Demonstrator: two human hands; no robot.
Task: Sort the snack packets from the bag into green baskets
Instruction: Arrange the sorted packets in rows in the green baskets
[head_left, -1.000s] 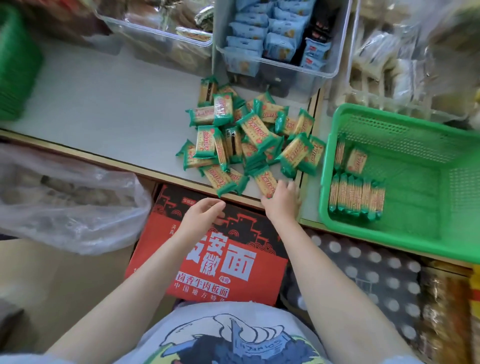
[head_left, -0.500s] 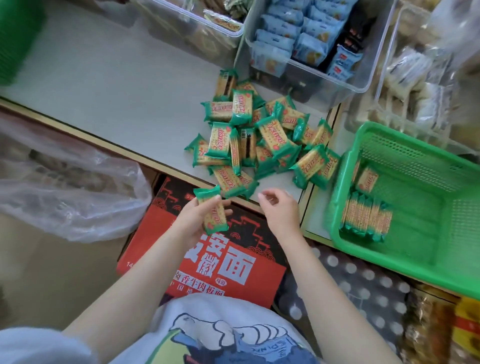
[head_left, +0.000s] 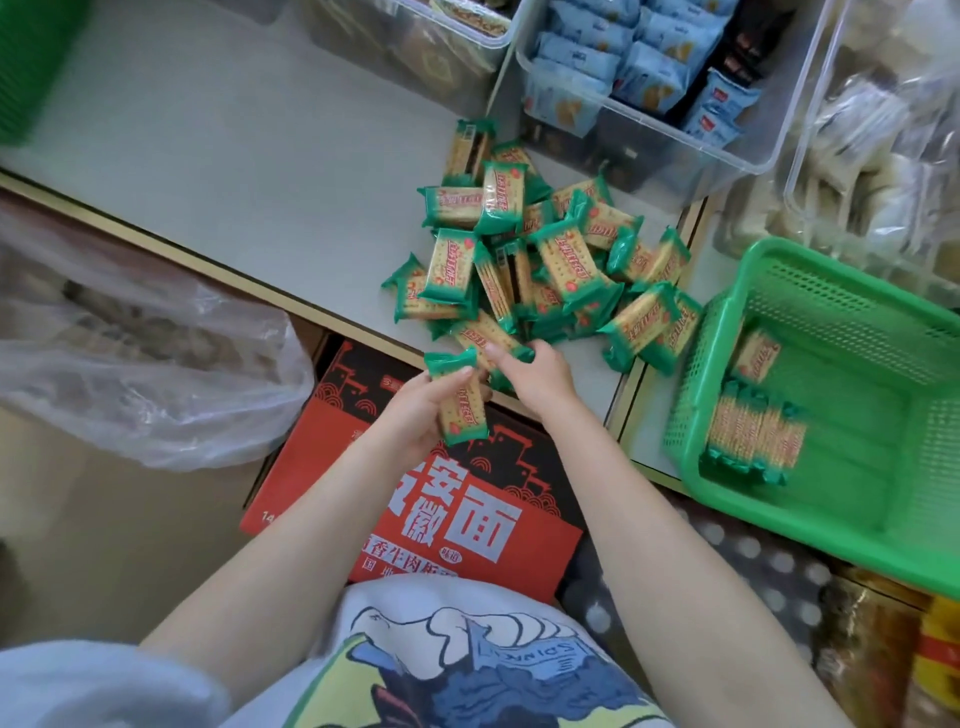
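My left fingers (head_left: 457, 376) pinch one packet (head_left: 462, 408); right fingers (head_left: 498, 356) clutch another packet (head_left: 480, 335) in the pile (head_left: 545, 260) (it may topple off the table (head_left: 234, 156)).

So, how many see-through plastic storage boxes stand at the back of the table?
3: one clear plastic box of brownish snacks, one middle box of blue packets, one right box of pale packets. Others may lie outside the view.

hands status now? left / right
Left hand: holding one green cracker packet.
Right hand: reaching into the packet pile, fingers on a packet; grip cannot be told.
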